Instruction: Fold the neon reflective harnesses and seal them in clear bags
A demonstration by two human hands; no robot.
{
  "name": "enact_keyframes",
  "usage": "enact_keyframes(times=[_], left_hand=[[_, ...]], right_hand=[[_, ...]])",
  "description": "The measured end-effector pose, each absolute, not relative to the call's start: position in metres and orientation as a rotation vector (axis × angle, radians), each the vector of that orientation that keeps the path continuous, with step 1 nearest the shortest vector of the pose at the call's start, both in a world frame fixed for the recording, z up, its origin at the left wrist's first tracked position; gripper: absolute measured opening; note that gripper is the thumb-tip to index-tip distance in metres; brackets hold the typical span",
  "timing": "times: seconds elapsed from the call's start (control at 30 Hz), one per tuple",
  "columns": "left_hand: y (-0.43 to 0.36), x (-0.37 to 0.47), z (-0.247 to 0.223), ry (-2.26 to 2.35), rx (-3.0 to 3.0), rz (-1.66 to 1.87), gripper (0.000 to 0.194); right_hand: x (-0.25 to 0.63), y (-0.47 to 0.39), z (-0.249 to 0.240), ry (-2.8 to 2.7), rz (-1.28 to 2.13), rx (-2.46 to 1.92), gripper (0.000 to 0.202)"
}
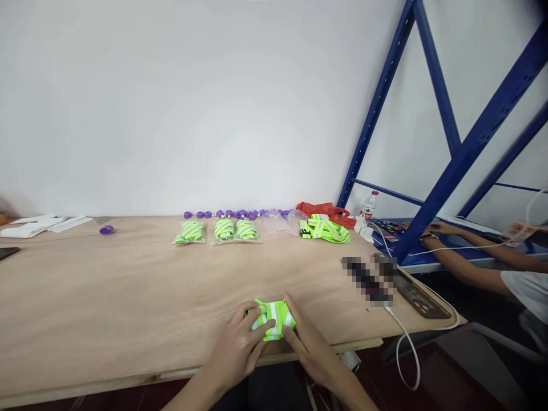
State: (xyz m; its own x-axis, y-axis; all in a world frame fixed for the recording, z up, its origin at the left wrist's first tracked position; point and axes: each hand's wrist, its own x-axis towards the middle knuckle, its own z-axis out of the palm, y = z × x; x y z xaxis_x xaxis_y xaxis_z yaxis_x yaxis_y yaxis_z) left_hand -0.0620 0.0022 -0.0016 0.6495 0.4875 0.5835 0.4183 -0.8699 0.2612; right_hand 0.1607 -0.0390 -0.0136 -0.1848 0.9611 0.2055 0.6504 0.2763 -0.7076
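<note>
A folded yellow-green strap bundle with silvery stripes [276, 314] lies at the front edge of the wooden table [128, 308]. My left hand [240, 337] grips its left side, fingers curled over the top. Around the right side is my right hand [308, 342], thumb at the front and fingers behind. Farther back sit a clear bag with a similar bundle [190, 232] and another bag holding two bundles [236, 230]. A loose pile of the same straps [325, 229] lies to their right, beside flat clear bags [280, 222].
Purple rolls [244, 214] line the wall, with a red bag [327, 212] to their right. Blue rack posts [449, 165] rise at right. A phone case [422, 297] and white cable [406, 337] lie near the right edge. Another person's arms [475, 262] reach over a blue table.
</note>
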Motion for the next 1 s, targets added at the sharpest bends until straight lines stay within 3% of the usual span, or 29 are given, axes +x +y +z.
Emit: enact_keyframes(times=[0.27, 0.4, 0.63, 0.77, 0.93, 1.0], left_hand=[[0.0, -0.069, 0.009, 0.642, 2.496, 1.061, 0.032], [0.002, -0.068, 0.016, 0.602, 2.308, 1.114, 0.021], [0.0, -0.064, 0.024, 0.674, 2.304, 1.331, 0.01], [0.001, -0.063, 0.031, 0.74, 2.267, 1.297, 0.01], [0.011, -0.065, 0.043, 0.781, 2.18, 1.222, 0.043], [0.024, -0.064, 0.05, 0.762, 2.162, 1.191, 0.044]], right_hand=[[0.152, -0.012, 0.013, -2.208, 0.59, -0.938, 0.068], [0.147, -0.015, 0.024, -2.34, 0.561, -0.877, 0.089], [0.141, -0.023, 0.042, -2.235, 0.755, -0.909, 0.074], [0.136, -0.022, 0.039, -1.964, 0.934, -0.911, 0.053], [0.147, -0.02, 0.035, -1.78, 0.87, -1.033, 0.029], [0.159, -0.018, 0.027, -1.608, 0.774, -1.164, 0.029]])
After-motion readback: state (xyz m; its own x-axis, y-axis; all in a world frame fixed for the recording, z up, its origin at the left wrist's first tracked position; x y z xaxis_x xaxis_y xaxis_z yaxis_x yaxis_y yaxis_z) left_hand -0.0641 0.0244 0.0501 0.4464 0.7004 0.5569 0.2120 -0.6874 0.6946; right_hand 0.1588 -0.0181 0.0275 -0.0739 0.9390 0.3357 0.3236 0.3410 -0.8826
